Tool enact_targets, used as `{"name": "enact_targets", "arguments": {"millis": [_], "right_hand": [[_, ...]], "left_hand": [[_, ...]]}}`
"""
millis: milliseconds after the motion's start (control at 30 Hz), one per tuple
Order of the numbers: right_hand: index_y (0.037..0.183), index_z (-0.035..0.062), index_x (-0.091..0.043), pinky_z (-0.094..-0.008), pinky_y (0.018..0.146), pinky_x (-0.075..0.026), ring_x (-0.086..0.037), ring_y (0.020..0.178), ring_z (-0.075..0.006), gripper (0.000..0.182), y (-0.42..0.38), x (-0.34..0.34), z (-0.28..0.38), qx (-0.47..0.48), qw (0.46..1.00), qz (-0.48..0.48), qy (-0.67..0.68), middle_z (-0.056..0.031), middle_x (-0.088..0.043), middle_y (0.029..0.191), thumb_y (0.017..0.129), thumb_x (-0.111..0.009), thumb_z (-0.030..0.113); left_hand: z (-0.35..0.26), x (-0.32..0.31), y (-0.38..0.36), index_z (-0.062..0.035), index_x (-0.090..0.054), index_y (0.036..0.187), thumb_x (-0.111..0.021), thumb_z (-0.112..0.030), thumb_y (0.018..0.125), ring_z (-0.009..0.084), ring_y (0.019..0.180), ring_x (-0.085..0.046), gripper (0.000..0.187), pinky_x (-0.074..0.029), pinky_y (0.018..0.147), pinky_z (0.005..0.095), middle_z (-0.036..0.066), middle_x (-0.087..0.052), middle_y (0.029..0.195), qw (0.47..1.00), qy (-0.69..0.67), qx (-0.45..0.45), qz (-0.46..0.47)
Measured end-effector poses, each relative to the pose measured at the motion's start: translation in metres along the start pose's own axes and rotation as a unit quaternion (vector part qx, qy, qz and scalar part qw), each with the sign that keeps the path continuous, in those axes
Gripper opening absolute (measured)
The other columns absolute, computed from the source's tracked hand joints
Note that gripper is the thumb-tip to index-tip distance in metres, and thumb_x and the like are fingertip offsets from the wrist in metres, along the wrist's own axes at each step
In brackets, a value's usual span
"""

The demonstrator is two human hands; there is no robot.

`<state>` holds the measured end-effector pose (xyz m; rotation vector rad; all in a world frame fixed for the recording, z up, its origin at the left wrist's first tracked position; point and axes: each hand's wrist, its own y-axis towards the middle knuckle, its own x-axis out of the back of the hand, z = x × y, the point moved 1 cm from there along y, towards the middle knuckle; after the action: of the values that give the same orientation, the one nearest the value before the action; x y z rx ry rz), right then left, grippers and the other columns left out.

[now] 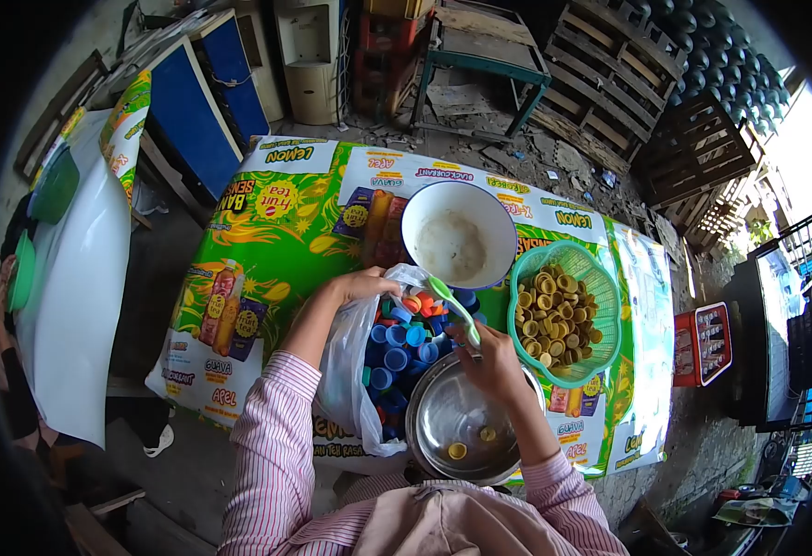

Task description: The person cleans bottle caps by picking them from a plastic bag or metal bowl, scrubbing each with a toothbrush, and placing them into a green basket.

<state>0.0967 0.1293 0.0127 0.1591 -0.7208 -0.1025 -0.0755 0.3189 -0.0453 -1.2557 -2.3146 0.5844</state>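
Note:
My left hand (367,284) grips the upper rim of a translucent plastic bag (343,357). Inside are many bottle caps (395,350), mostly blue with some red and orange ones. In my right hand (494,360) is a slim light-green and white brush-like tool (452,308), slanting up to the left over the caps; its exact kind is hard to make out. Below that hand lies a round metal pan (438,417) with two yellow caps (457,451) in it. A green plastic basket (615,315) holding many yellow caps (554,315) stands to the right.
A white basin (415,208) with a blue rim and cloudy contents stands behind the bag. Printed sheeting covers the table (281,236). At left, another person's hand (3,278) is near a green bowl (23,271). A red crate (702,345) stands right; pallets (601,83) lean behind.

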Motion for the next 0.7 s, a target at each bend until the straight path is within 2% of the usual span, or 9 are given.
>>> {"name": "enact_targets", "arguments": {"millis": [100,133,233,267,300,400,467,600,700], "right_hand": [[0.087,0.0005,-0.054,-0.0432,0.066,-0.047,-0.058,0.076,-0.0362,0.018,0.044,-0.027,-0.018,0.012,0.997,0.020,-0.080,-0.0167,-0.060,0.080,0.069,-0.060,0.002],[0.086,0.0005,-0.054,-0.0433,0.066,-0.047,-0.058,0.075,-0.0362,0.018,0.054,-0.036,-0.023,0.048,0.995,0.026,-0.081,-0.0168,-0.060,0.080,0.069,-0.060,0.003],[0.085,0.0005,-0.053,-0.0431,0.066,-0.047,-0.059,0.075,-0.0359,0.017,0.068,-0.046,-0.024,0.091,0.991,0.053,-0.084,-0.0172,-0.060,0.080,0.070,-0.060,0.006],[0.084,0.0005,-0.053,-0.0428,0.066,-0.047,-0.059,0.076,-0.0358,0.016,0.071,-0.048,-0.023,0.094,0.989,0.077,-0.086,-0.0175,-0.061,0.080,0.071,-0.060,0.008],[0.084,0.0005,-0.053,-0.0428,0.066,-0.047,-0.059,0.076,-0.0358,0.016,0.073,-0.049,-0.021,0.094,0.989,0.077,-0.086,-0.0175,-0.061,0.080,0.071,-0.060,0.008],[0.089,0.0007,-0.055,-0.0419,0.066,-0.047,-0.059,0.076,-0.0347,0.019,0.075,-0.052,-0.020,0.094,0.986,0.102,-0.090,-0.0173,-0.061,0.080,0.074,-0.060,0.011],[0.093,0.0017,-0.056,-0.0415,0.065,-0.047,-0.059,0.074,-0.0345,0.021,0.078,-0.058,-0.018,0.128,0.985,0.089,-0.075,-0.0175,-0.061,0.080,0.076,-0.060,0.014],[0.089,0.0008,-0.057,-0.0413,0.063,-0.047,-0.060,0.071,-0.0347,0.022,0.081,-0.060,-0.020,0.131,0.987,0.089,-0.035,-0.0185,-0.061,0.078,0.073,-0.063,0.015],[0.084,-0.0004,-0.057,-0.0408,0.063,-0.047,-0.060,0.071,-0.0346,0.023,0.078,-0.061,-0.024,0.095,0.991,0.082,-0.044,-0.0186,-0.061,0.076,0.071,-0.066,0.015]], "left_hand": [[0.005,0.000,0.002,-0.0024,-0.066,0.095,-0.061,-0.027,0.072,0.0137,0.089,-0.054,0.034,-0.040,0.080,0.0274,0.006,-0.062,0.086,0.997,-0.023,-0.079,0.010],[0.010,-0.001,0.005,-0.0044,-0.069,0.086,-0.059,-0.023,0.072,0.0122,0.082,-0.055,0.025,-0.040,0.075,0.0267,0.003,-0.063,0.082,0.996,-0.036,-0.079,-0.015],[0.012,0.002,0.005,-0.0056,-0.069,0.084,-0.058,-0.022,0.073,0.0116,0.082,-0.054,0.023,-0.040,0.075,0.0253,0.003,-0.064,0.086,0.997,-0.037,-0.062,0.026],[0.018,0.004,0.011,-0.0052,-0.067,0.094,-0.056,-0.023,0.076,0.0110,0.085,-0.054,0.027,-0.040,0.078,0.0250,0.003,-0.064,0.092,0.998,0.005,-0.054,0.030],[0.019,0.005,0.012,-0.0052,-0.067,0.094,-0.056,-0.023,0.076,0.0110,0.085,-0.054,0.027,-0.040,0.078,0.0250,0.003,-0.064,0.092,0.998,0.004,-0.054,0.029],[0.022,0.003,0.016,-0.0050,-0.061,0.108,-0.056,-0.027,0.078,0.0111,0.089,-0.053,0.037,-0.040,0.081,0.0263,0.005,-0.061,0.099,0.994,-0.066,-0.068,0.051],[0.023,0.007,0.015,-0.0051,-0.054,0.117,-0.057,-0.030,0.079,0.0120,0.093,-0.052,0.046,-0.040,0.081,0.0273,0.006,-0.059,0.105,0.997,-0.065,0.019,0.024],[0.007,0.008,-0.003,-0.0049,-0.057,0.113,-0.068,-0.031,0.073,0.0138,0.096,-0.053,0.049,-0.041,0.083,0.0275,0.006,-0.059,0.104,1.000,-0.015,-0.010,0.000],[0.005,0.008,-0.003,-0.0014,-0.056,0.111,-0.074,-0.025,0.069,0.0131,0.093,-0.055,0.052,-0.044,0.082,0.0291,0.006,-0.061,0.103,0.994,0.028,-0.090,0.061]]}}
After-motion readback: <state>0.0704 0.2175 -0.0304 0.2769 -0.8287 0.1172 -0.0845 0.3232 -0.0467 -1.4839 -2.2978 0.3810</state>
